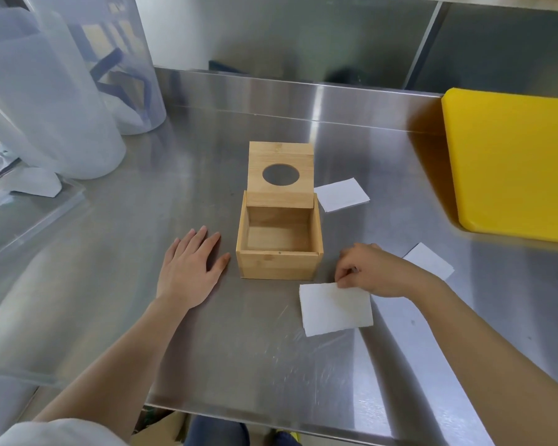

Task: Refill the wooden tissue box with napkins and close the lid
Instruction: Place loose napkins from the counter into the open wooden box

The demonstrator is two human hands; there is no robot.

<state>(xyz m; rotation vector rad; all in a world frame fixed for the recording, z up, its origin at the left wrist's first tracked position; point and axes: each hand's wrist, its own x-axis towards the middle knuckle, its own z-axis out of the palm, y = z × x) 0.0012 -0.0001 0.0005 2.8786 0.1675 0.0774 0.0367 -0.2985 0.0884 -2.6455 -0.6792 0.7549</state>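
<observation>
The wooden tissue box point(279, 263) stands in the middle of the steel table, empty inside. Its lid point(281, 173) with a round hole is swung up and back. My left hand point(190, 268) lies flat on the table just left of the box, fingers spread, holding nothing. My right hand point(372, 272) is to the right of the box, its fingertips pinching the top edge of a white napkin point(335, 309) that lies flat on the table. Another napkin point(341, 194) lies right of the lid. A third napkin point(430, 260) shows behind my right wrist.
A yellow cutting board point(512, 162) fills the right side. Translucent plastic containers point(45, 101) and a clear tray point(29, 214) crowd the left. A steel backsplash point(287, 37) rises behind. The table's front edge point(271, 420) is near my body.
</observation>
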